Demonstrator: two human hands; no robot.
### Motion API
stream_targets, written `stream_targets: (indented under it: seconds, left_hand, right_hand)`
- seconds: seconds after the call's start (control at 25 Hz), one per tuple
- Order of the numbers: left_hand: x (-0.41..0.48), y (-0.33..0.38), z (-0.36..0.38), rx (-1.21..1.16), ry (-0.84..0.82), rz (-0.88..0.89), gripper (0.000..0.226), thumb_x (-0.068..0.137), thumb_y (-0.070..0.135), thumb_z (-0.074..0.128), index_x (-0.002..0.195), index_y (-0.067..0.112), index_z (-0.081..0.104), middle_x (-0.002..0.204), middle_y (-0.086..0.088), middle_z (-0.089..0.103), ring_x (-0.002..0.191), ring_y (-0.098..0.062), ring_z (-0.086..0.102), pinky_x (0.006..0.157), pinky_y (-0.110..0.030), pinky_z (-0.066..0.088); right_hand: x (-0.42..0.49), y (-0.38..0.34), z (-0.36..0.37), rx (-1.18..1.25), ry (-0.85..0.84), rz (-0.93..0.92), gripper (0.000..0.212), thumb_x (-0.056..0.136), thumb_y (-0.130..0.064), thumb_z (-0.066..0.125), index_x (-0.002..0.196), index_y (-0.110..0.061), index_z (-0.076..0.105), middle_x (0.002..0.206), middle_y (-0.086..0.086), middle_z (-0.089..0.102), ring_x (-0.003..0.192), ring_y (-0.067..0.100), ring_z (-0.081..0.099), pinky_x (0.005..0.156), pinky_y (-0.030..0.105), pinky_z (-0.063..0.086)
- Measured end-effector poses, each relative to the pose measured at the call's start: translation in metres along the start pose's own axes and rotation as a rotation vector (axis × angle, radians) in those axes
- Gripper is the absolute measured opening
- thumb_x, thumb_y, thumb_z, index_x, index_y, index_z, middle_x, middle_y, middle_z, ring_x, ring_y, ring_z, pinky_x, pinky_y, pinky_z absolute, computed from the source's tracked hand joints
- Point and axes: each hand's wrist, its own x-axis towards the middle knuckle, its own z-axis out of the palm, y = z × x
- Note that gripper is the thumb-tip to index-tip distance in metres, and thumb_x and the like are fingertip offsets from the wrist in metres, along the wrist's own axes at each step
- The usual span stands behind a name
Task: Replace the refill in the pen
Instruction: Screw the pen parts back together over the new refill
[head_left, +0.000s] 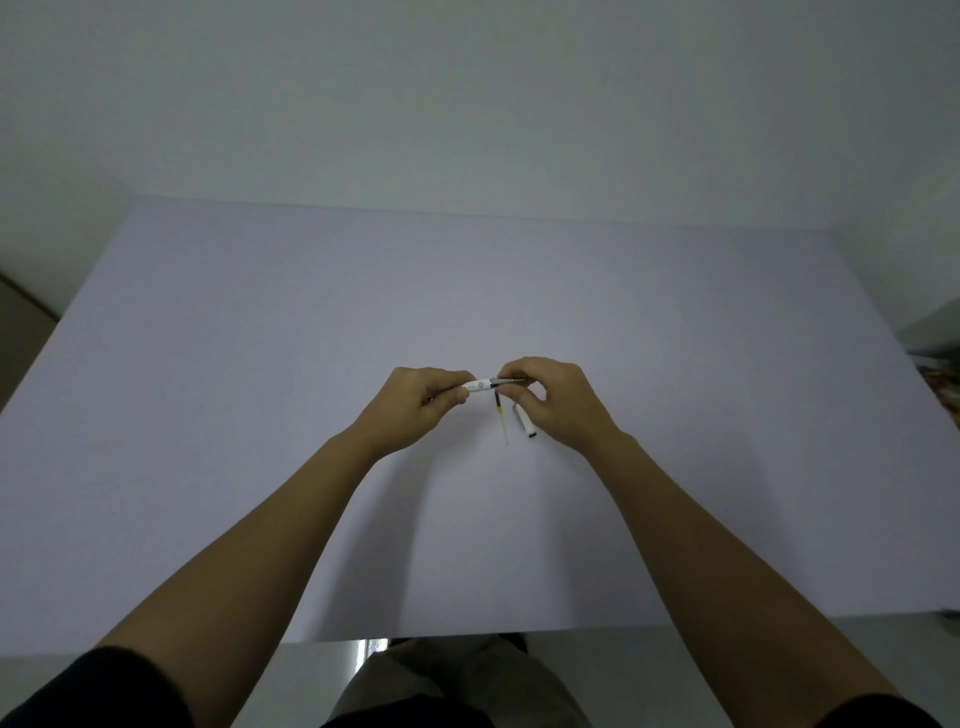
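Observation:
My left hand grips a white pen barrel that lies level, its open end pointing right. My right hand pinches a thin dark refill whose left end meets the barrel's mouth. Just below the two hands a second refill, dark at the top and yellowish toward its lower tip, lies on the table. A white pen cap with a dark end rests beside it, partly under my right hand.
The pale lilac table reaches to a white wall at the back. Its front edge runs just above my lap. A grey object and some clutter stand past the right edge.

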Motion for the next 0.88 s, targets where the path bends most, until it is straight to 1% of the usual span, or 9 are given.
stream_targets:
  seconds: [0.08,0.2,0.28,0.32,0.4,0.52,0.68,0.76,0.88]
  left_hand:
    - [0.000,0.001,0.001,-0.001,0.002,0.006,0.019,0.092,0.019,0.054,0.106,0.020,0.068,0.065,-0.002,0.058,0.054,-0.007,0.044,0.055,-0.011,0.034]
    - [0.001,0.002,0.002,0.004,-0.004,0.014,0.019,0.093,0.020,0.054,0.106,0.021,0.067,0.065,-0.004,0.058,0.055,-0.009,0.044,0.056,-0.013,0.034]
    - [0.001,0.002,0.003,-0.010,0.001,0.005,0.019,0.093,0.020,0.054,0.106,0.021,0.067,0.067,-0.007,0.061,0.056,-0.009,0.044,0.056,-0.015,0.034]
    - [0.001,0.001,0.003,-0.023,0.012,-0.003,0.019,0.093,0.020,0.054,0.107,0.021,0.067,0.068,-0.007,0.062,0.055,-0.008,0.045,0.055,-0.014,0.034]
    - [0.000,0.001,0.002,-0.042,0.027,-0.009,0.020,0.092,0.020,0.054,0.107,0.020,0.067,0.068,-0.005,0.061,0.054,-0.006,0.046,0.054,-0.011,0.034]
    - [-0.001,0.000,0.003,-0.039,0.039,0.009,0.019,0.092,0.020,0.054,0.105,0.019,0.068,0.066,-0.007,0.060,0.054,-0.006,0.045,0.052,-0.011,0.032]
    - [0.000,0.000,0.005,0.012,0.106,0.062,0.019,0.093,0.018,0.054,0.106,0.019,0.067,0.061,-0.006,0.055,0.056,-0.011,0.041,0.054,-0.012,0.032]
    - [-0.002,0.000,0.006,0.074,0.154,0.112,0.020,0.092,0.015,0.055,0.107,0.017,0.067,0.061,-0.003,0.056,0.057,-0.012,0.044,0.057,-0.012,0.034]
    - [-0.004,-0.002,0.011,0.150,0.203,0.161,0.020,0.090,0.011,0.058,0.108,0.010,0.067,0.068,-0.010,0.066,0.061,-0.020,0.055,0.059,-0.026,0.043]
  right_hand:
    - [0.002,0.000,0.001,-0.045,-0.011,0.010,0.017,0.092,-0.020,0.052,0.083,-0.015,0.067,0.075,0.005,0.068,0.069,0.015,0.059,0.065,0.021,0.045]
    - [0.008,0.000,-0.001,-0.028,-0.057,0.158,0.037,0.095,-0.036,0.041,0.065,-0.023,0.059,0.065,0.007,0.064,0.060,0.021,0.060,0.055,0.031,0.046]
    - [0.007,-0.001,-0.001,-0.008,-0.068,0.142,0.026,0.092,-0.039,0.047,0.076,-0.024,0.062,0.073,-0.002,0.063,0.068,0.011,0.061,0.064,0.027,0.047]
    - [0.005,-0.001,-0.001,0.000,-0.070,0.102,0.016,0.090,-0.035,0.053,0.087,-0.022,0.062,0.081,-0.005,0.064,0.076,0.007,0.061,0.071,0.022,0.048]
    - [0.004,0.001,-0.002,0.001,-0.041,0.015,0.011,0.086,-0.024,0.062,0.095,-0.016,0.062,0.088,-0.003,0.067,0.083,0.006,0.061,0.077,0.018,0.048]
    - [0.008,-0.001,-0.003,-0.033,-0.003,-0.046,0.007,0.088,-0.016,0.060,0.091,-0.012,0.066,0.080,0.005,0.067,0.075,0.011,0.057,0.071,0.018,0.043]
    - [0.012,-0.005,-0.002,-0.096,0.004,-0.049,0.016,0.091,-0.014,0.054,0.087,-0.009,0.068,0.072,0.008,0.064,0.067,0.014,0.051,0.063,0.019,0.037]
    - [0.015,-0.006,-0.002,-0.085,-0.039,0.018,0.019,0.092,-0.015,0.052,0.085,-0.009,0.069,0.072,0.006,0.063,0.064,0.010,0.049,0.061,0.015,0.035]
    - [0.022,-0.007,-0.004,-0.018,-0.132,0.196,0.030,0.093,-0.020,0.048,0.072,-0.004,0.064,0.060,0.002,0.053,0.052,0.004,0.042,0.052,0.014,0.032]
